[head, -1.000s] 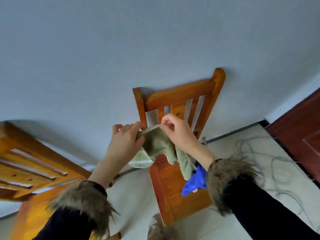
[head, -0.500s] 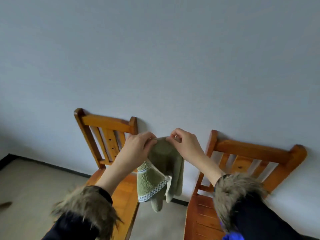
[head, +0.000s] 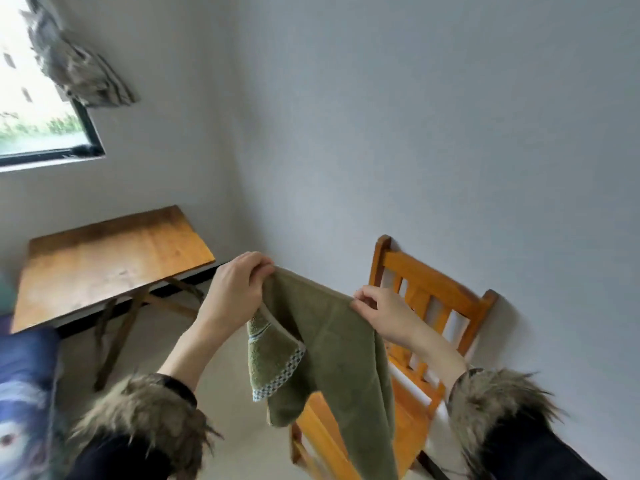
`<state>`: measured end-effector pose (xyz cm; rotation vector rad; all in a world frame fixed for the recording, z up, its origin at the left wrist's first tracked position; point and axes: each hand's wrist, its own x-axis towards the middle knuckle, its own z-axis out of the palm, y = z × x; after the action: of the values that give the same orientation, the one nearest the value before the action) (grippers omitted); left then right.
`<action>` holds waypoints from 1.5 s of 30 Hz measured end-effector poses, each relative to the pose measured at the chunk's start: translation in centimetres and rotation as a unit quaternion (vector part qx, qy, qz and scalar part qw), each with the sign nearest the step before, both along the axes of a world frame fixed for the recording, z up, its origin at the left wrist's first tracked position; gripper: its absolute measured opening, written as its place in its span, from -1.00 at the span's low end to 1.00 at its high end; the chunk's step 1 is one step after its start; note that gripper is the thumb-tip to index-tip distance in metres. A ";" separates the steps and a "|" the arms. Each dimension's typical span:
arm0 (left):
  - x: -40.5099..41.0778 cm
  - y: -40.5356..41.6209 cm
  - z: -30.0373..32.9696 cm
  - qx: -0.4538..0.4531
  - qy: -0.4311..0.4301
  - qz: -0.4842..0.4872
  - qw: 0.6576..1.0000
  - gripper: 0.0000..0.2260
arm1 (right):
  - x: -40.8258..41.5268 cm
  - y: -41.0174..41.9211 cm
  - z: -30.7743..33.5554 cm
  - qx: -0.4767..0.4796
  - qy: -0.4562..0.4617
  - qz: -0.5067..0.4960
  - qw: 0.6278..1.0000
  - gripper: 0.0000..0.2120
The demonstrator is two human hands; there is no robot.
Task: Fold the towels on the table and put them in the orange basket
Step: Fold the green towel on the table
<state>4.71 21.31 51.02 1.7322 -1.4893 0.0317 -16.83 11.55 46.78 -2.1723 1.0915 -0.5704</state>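
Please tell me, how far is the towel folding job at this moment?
Nothing looks finished: no folded towel and no orange basket are in view. In hand: the left hand and right hand pinch the top edge of one olive-green terry towel, hanging unfolded in the air. Left: fold it, perhaps on the wooden folding table, then find the basket.

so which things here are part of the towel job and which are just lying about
Part of the job:
green towel, held up by its top edge
left hand and right hand, each pinching a corner
table

Just around:
chair
window
blue cloth

No orange basket in view.
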 end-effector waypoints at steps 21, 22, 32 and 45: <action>42.7 9.6 -5.1 0.000 0.021 0.295 0.955 -0.91 | 46.6 -3.1 -2.6 -0.113 -0.017 0.127 0.985 -0.59; 44.2 9.1 -5.1 -0.005 0.021 0.306 0.952 -0.90 | 48.3 -4.0 -2.5 -0.134 -0.019 0.113 0.984 -0.50; 58.6 3.2 -6.0 0.047 0.038 0.374 0.925 -0.89 | 64.3 -14.1 -2.8 -0.095 0.025 0.223 0.970 -0.83; 76.4 -6.5 -12.8 0.115 0.150 0.372 0.909 -0.92 | 82.0 -24.7 -6.3 -0.178 0.142 0.103 0.968 -0.59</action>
<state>81.06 14.81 38.21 2.2872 -0.5651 -0.0148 65.17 -13.17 40.44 -2.7098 0.9420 -0.3892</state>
